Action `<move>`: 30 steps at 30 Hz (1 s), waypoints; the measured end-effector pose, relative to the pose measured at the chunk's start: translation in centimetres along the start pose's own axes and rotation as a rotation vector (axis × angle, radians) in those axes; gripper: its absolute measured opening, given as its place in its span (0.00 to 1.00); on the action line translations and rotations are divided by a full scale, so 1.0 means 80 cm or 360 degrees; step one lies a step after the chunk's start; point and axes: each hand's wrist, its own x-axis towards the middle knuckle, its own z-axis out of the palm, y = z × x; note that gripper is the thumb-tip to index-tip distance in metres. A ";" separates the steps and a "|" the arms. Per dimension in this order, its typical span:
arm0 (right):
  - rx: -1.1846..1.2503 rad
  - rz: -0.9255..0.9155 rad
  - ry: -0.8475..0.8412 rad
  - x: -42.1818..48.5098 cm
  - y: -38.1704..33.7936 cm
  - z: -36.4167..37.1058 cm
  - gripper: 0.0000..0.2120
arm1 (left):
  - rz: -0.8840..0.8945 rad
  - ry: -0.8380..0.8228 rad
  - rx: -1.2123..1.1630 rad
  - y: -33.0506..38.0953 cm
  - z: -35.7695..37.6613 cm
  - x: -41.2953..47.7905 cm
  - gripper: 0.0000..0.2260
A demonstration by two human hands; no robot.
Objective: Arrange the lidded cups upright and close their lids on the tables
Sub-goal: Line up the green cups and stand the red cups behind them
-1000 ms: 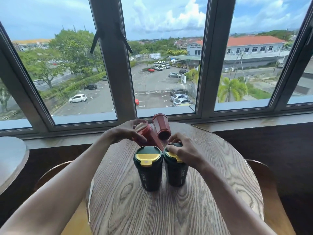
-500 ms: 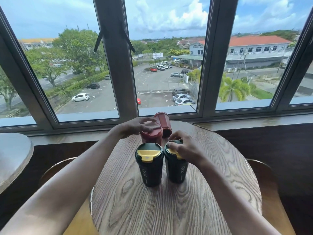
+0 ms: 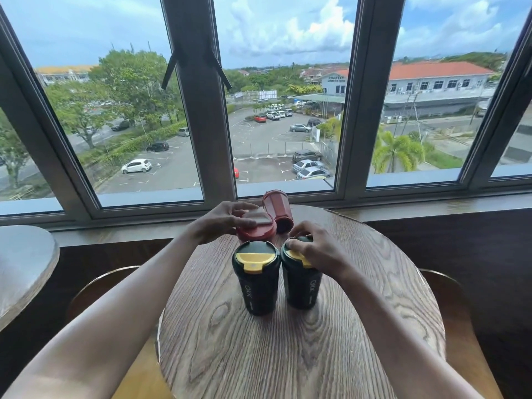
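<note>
On a round wooden table (image 3: pixel 288 349) set against a wide window (image 3: pixel 273 90), four lidded cups are grouped toward the far side. Two dark green cups stand upright side by side nearest the viewer: the left green cup (image 3: pixel 257 286) has its yellow flap lying flat on the lid, and the right green cup (image 3: pixel 300 286) stands just beside it, almost touching. The person's right hand (image 3: pixel 315 250) rests on top of the right green cup, its fingers curled together over the lid and covering most of the yellow flap, so the flap's position cannot be told. Just behind the left green cup stands an upright red cup (image 3: pixel 254 230) with a pale flap on its lid; the left hand (image 3: pixel 223 224) is laid over it, fingers spread and thumb pressing on the flap near the lid's left rim. A second red cup (image 3: pixel 277 210) sits farther back and to the right, tilted with its top leaning toward the window. The curved backs of two chairs show at the table's left and right edges, and part of another table (image 3: pixel 23 266) appears at far left.
</note>
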 end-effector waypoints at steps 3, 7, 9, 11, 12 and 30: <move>0.0016 0.0015 0.0003 0.000 0.000 0.000 0.11 | -0.0002 -0.0023 -0.0025 0.000 -0.002 -0.004 0.21; 0.0066 0.0036 -0.0096 0.003 0.001 -0.004 0.13 | -0.0037 -0.0064 -0.0083 -0.001 -0.004 -0.006 0.24; 0.0204 0.0105 -0.0160 0.008 0.000 -0.014 0.15 | -0.0058 -0.0068 -0.0121 -0.004 -0.004 -0.005 0.24; 0.0320 0.0171 -0.0082 0.021 0.001 -0.026 0.18 | -0.0041 -0.0059 -0.0146 -0.011 -0.002 -0.004 0.22; 0.0348 0.0199 -0.0006 0.031 0.004 -0.030 0.19 | -0.0025 -0.0051 -0.0162 -0.015 0.000 -0.005 0.21; 0.0407 0.0712 -0.0423 0.297 0.076 0.041 0.41 | -0.0069 0.0184 -0.0627 -0.057 0.012 0.011 0.29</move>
